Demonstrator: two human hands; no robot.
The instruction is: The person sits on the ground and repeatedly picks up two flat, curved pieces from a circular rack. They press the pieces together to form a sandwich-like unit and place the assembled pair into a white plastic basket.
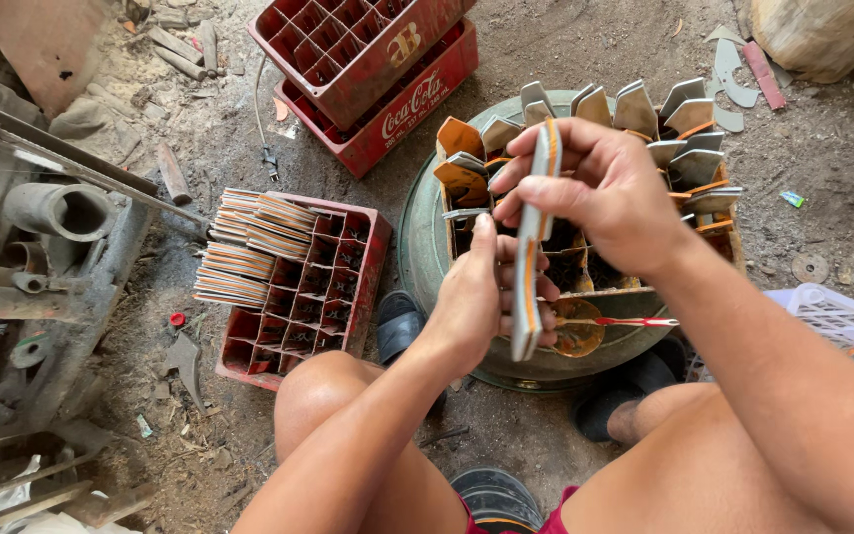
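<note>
Blade stack (531,272) sits centre frame, held on edge between both hands, grey plates with orange glue lines showing along the edge. Right hand (600,188) pinches the top end, fingers closed narrow around it; left hand (481,297) grips the lower half, thumb up the side, likely to keep the plates flush and aligned. Stack is held directly over the wooden rack (585,272), which sits in a round metal basin (417,247). More glued blades (689,119) stand upright in the rack's slots, top centre-right, apart from each other, probably so the faces don't touch. Left of centre, red crate (298,297) carries finished stacks (249,247) laid flat across its cells. Two more crates (368,59) stacked top centre. Machine (42,257) at left edge.
</note>
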